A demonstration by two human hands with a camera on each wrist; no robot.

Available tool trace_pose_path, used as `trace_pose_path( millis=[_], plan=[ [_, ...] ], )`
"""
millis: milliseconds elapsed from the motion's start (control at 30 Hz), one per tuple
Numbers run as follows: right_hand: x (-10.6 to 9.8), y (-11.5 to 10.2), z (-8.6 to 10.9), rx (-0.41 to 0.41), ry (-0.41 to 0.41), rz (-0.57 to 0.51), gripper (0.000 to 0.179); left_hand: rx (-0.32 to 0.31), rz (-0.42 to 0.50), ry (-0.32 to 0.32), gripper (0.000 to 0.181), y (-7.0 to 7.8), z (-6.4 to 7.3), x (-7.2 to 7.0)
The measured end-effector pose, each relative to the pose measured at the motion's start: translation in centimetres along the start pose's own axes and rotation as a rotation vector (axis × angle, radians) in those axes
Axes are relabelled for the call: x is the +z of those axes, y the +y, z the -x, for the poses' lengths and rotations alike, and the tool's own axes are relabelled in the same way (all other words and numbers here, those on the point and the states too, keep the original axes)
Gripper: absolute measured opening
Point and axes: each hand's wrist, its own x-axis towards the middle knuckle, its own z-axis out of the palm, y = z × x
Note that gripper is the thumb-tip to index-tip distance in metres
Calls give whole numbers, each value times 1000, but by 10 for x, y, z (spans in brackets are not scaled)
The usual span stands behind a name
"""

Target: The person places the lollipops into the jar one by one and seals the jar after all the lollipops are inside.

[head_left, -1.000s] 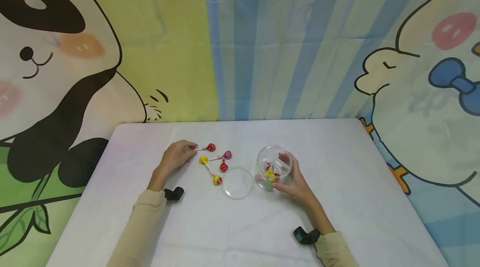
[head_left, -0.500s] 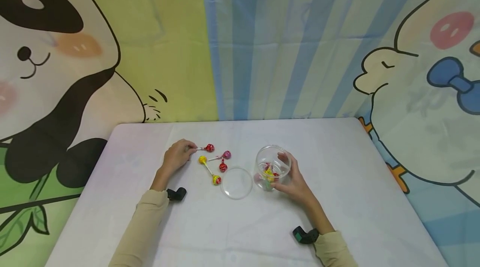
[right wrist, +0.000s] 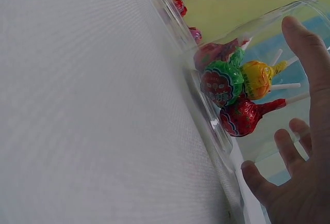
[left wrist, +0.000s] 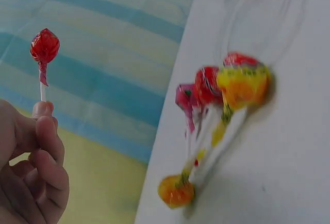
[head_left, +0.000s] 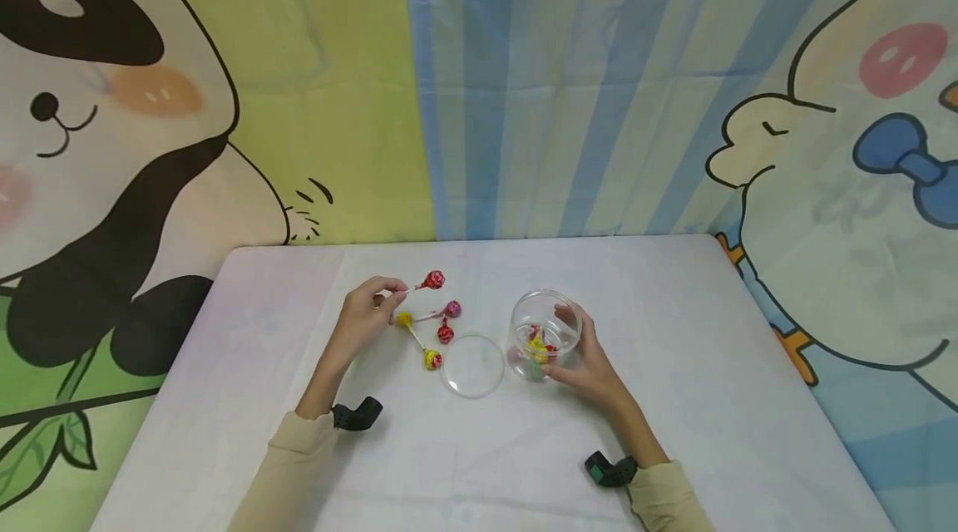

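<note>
Between thumb and fingertips, my left hand (head_left: 367, 314) pinches the white stick of a red-wrapped lollipop (head_left: 434, 279), its head raised above the table in the left wrist view. My right hand (head_left: 587, 362) grips a clear round jar (head_left: 524, 324) from its right side, fingers curved about the wall. Inside the jar lie several lollipops; the right wrist view shows a green one (right wrist: 221, 83), a yellow one (right wrist: 256, 78) and a red one (right wrist: 241, 116) at the bottom. The jar stands upright on the table.
Loose on the white tabletop (head_left: 464, 465) are a pink lollipop (head_left: 452, 308), a red one (head_left: 446, 334) and yellow ones (head_left: 432, 359). A clear round lid (head_left: 473, 393) lies flat between them and the jar. A printed curtain (head_left: 494, 100) hangs behind the table.
My left hand has lifted the red lollipop by its stick off the table and moved slightly right. The right hand and jar have stayed in place.
</note>
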Motion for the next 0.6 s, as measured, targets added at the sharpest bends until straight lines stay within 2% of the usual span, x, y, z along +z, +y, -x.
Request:
trace_pose_path(
  millis=[200, 433, 600],
  plan=[
    [0, -1, -1, -8, -5, 13, 104, 82, 81, -26, 11, 33, 12, 11],
    [1, 0, -1, -23, 0, 7, 103, 117, 133, -68, 13, 56, 12, 26],
    [1, 0, -1, -28, -7, -7, 103, 243, 146, -117, 9, 67, 11, 51]
  ],
)
